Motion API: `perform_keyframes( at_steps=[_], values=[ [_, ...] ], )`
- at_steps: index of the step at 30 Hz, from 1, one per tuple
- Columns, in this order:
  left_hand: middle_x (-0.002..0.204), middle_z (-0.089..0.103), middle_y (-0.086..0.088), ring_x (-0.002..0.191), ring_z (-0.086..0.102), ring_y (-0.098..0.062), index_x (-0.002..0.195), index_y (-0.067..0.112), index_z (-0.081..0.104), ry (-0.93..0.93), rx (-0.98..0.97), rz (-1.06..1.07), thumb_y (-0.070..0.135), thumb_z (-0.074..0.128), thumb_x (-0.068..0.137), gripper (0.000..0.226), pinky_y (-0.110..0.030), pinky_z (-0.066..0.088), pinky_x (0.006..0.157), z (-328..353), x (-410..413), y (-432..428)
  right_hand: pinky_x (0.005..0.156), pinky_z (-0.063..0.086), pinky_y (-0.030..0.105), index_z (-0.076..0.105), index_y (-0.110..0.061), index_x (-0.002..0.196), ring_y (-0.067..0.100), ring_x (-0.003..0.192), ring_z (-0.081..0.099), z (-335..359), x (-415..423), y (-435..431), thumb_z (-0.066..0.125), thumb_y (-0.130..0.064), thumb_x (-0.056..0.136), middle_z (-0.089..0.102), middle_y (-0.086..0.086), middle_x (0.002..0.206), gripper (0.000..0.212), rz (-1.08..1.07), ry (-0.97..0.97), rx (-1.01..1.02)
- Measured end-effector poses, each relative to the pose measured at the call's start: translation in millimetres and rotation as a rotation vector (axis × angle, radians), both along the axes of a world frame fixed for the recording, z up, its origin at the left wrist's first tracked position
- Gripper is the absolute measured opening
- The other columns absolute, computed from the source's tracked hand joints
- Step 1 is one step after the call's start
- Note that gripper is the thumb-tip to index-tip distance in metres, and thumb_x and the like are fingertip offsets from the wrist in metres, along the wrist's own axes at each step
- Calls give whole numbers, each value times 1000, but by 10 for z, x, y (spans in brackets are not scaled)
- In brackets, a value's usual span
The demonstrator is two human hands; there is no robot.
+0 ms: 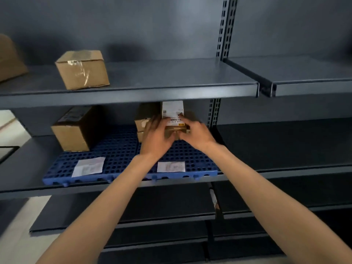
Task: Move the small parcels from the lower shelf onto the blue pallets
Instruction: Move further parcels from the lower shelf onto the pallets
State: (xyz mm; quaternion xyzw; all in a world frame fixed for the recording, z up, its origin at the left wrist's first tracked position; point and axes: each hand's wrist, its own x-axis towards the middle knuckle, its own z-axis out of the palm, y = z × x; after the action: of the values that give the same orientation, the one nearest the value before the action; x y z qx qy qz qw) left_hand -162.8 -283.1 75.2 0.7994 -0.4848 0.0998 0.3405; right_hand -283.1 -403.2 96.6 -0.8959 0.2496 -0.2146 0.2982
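Note:
Both hands hold a small brown parcel (174, 122) with a white shipping label, at the back right of the blue pallets (118, 149) on the middle shelf. My left hand (157, 133) grips its left side and my right hand (196, 132) its right side. Whether the parcel rests on the pallet or hangs just above it, I cannot tell. Just left of it, two small brown parcels (142, 122) are stacked on the pallet, partly hidden by my left hand. A larger brown box (74, 128) stands on the pallets' left end.
Two white paper labels (88, 166) (171, 166) lie on the pallets' front. A taped box (82, 69) and part of another box (9, 58) sit on the upper shelf (171, 88). A slotted upright (225, 27) divides the bays. Dark lower shelves (152, 212) lie below.

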Motion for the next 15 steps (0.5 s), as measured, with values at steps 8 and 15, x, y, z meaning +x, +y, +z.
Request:
perform_keyframes(
  at_steps=[8,15],
  values=[
    [158,24,-11,148,3,-35,141,28,43,-200,268,107,46,50,93,52,-62,-2,116,-55,432,-342,50,44,22,33,-33,149,7,51,54,-177,492,-405,57,-34,94,73,8,92,61,67,110,-109],
    [160,14,-13,148,-1,-36,150,26,27,-202,356,210,49,39,97,59,-64,-4,116,-125,488,-494,77,57,41,23,-32,152,28,83,68,-268,631,-565,50,-38,98,67,13,120,61,108,164,-194]
  ],
)
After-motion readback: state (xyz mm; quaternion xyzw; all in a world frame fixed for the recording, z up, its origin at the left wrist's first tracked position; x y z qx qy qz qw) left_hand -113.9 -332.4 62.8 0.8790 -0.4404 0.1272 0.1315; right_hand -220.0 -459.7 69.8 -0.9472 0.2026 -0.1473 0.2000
